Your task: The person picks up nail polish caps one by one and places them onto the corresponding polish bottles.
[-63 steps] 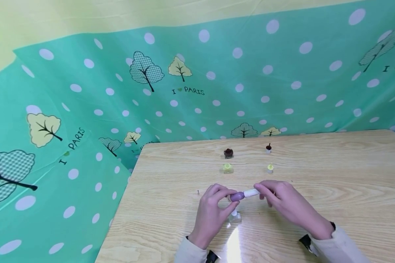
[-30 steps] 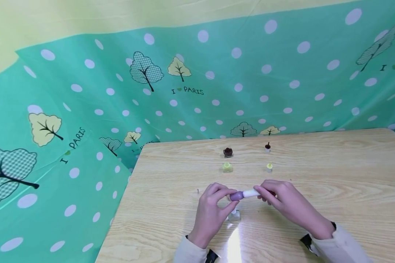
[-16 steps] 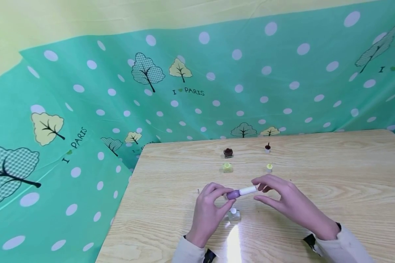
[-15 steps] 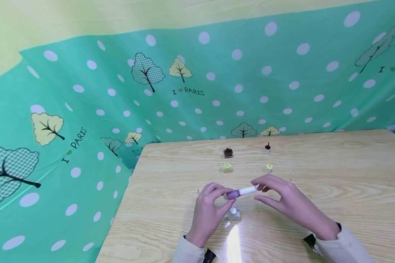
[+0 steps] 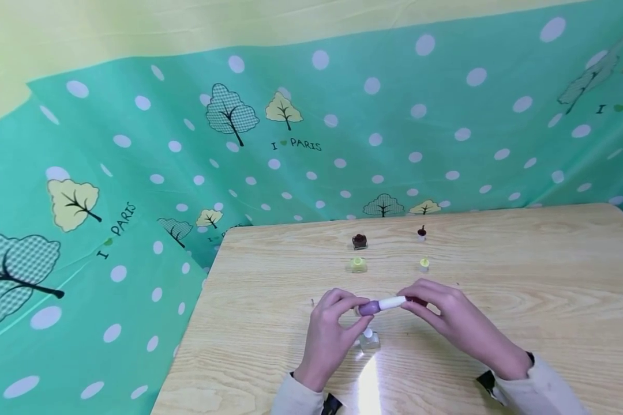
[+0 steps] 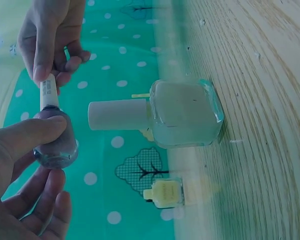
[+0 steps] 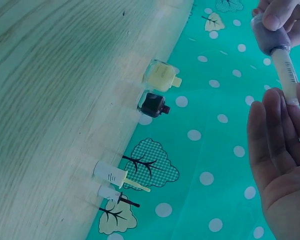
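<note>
My left hand (image 5: 329,337) holds a purple nail polish bottle (image 5: 368,308) between thumb and fingers, tilted sideways above the table. Its white cap (image 5: 391,302) is on the neck and points right. The end of that cap is pinched by my right hand (image 5: 454,314), between thumb and fingertips; in the right wrist view the other fingers (image 7: 272,130) lie fairly straight beside it. Just below the left hand, a clear nail polish bottle (image 6: 185,112) with a white cap (image 6: 117,115) stands upright on the table.
Farther back stand an uncapped yellow bottle (image 5: 358,265) and an uncapped dark brown bottle (image 5: 360,241). To their right, two removed caps, one with a yellow brush (image 5: 424,264) and one with a dark brush (image 5: 422,233), stand brush up. A patterned green cloth (image 5: 311,144) hangs behind the wooden table (image 5: 524,276).
My right hand held the cap about a second ago, then spread thumb and fingers off it, and now pinches its end again. My left hand keeps its hold on the bottle.
</note>
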Demonstrator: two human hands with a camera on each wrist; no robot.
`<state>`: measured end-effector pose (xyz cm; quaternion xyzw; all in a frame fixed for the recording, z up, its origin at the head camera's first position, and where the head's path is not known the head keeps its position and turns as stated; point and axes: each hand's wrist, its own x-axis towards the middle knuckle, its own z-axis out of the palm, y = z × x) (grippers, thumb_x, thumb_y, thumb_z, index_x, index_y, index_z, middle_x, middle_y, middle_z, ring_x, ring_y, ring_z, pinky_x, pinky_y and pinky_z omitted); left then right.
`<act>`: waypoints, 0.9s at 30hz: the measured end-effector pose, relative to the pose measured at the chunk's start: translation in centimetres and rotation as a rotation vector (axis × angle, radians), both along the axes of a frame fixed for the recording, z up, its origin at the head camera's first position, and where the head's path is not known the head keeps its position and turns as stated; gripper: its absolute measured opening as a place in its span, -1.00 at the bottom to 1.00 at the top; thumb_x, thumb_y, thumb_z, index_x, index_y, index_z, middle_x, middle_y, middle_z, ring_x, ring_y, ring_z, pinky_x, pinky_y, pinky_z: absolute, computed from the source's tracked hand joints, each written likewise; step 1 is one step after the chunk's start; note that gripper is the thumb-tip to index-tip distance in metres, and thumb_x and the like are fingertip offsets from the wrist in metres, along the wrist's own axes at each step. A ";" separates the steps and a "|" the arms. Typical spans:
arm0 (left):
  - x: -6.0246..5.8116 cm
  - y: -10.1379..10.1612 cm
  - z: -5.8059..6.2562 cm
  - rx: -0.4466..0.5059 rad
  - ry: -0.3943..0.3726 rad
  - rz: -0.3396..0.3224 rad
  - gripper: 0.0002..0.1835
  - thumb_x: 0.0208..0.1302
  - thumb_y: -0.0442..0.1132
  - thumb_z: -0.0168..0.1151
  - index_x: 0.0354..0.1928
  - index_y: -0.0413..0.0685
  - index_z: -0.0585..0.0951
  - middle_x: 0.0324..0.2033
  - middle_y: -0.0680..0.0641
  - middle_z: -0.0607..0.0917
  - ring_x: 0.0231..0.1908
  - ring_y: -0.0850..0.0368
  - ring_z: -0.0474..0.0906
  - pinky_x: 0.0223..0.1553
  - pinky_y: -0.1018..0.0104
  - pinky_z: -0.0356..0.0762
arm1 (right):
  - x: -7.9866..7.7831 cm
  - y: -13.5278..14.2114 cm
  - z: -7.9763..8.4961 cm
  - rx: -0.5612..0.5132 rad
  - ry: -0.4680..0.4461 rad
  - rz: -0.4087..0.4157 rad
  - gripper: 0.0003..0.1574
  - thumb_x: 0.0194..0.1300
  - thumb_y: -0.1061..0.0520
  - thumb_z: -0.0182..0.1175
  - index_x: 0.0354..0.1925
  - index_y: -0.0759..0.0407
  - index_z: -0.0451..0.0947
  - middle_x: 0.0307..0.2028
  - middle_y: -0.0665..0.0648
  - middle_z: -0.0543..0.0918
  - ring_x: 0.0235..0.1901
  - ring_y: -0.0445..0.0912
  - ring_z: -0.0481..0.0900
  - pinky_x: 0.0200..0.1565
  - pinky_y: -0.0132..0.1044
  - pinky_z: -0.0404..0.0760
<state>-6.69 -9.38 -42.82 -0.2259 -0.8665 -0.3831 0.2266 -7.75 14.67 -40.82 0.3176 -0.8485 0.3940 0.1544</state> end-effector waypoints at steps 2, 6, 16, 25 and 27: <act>0.0 0.1 0.0 -0.001 0.007 -0.005 -0.70 -0.05 -0.22 0.59 -0.20 0.07 0.76 -0.29 0.18 0.66 -0.23 0.33 0.56 -0.16 0.44 0.60 | 0.0 -0.1 0.0 -0.003 -0.019 -0.010 -0.72 0.22 0.32 0.34 -0.21 -0.06 0.67 -0.34 -0.26 0.61 -0.48 -0.41 0.42 -0.51 -0.56 0.47; -0.1 0.1 0.0 -0.002 0.013 -0.008 -0.71 -0.04 -0.22 0.60 -0.21 0.06 0.77 -0.30 0.17 0.66 -0.23 0.33 0.56 -0.15 0.44 0.60 | -0.1 -0.3 -0.1 0.007 -0.069 -0.045 -0.81 0.33 0.23 0.28 -0.31 -0.10 0.67 -0.44 -0.31 0.56 -0.57 -0.43 0.34 -0.59 -0.53 0.41; -0.2 0.2 -0.1 -0.010 0.017 -0.013 -0.70 -0.06 -0.23 0.60 -0.21 0.06 0.76 -0.30 0.17 0.66 -0.23 0.34 0.56 -0.14 0.44 0.61 | -0.1 -0.5 -0.2 0.040 -0.123 -0.103 -0.82 0.38 0.16 0.24 -0.36 -0.06 0.70 -0.54 -0.32 0.49 -0.62 -0.44 0.29 -0.63 -0.50 0.36; -0.4 0.1 -0.2 -0.019 -0.015 0.002 -0.71 -0.04 -0.20 0.59 -0.21 0.07 0.76 -0.29 0.18 0.66 -0.22 0.33 0.57 -0.13 0.41 0.62 | -0.2 -0.3 -0.5 0.044 -0.044 -0.113 -0.60 0.17 0.12 0.44 0.01 0.01 0.68 -0.14 -0.11 0.74 -0.30 -0.32 0.58 -0.35 -0.43 0.63; -0.4 0.0 -0.2 -0.014 -0.024 0.004 -0.71 -0.04 -0.20 0.59 -0.21 0.08 0.77 -0.29 0.18 0.67 -0.22 0.33 0.56 -0.13 0.40 0.62 | -0.3 -0.2 -0.6 0.045 -0.009 -0.087 -0.54 0.09 0.18 0.48 0.00 0.01 0.68 -0.15 -0.12 0.73 -0.29 -0.31 0.59 -0.33 -0.41 0.66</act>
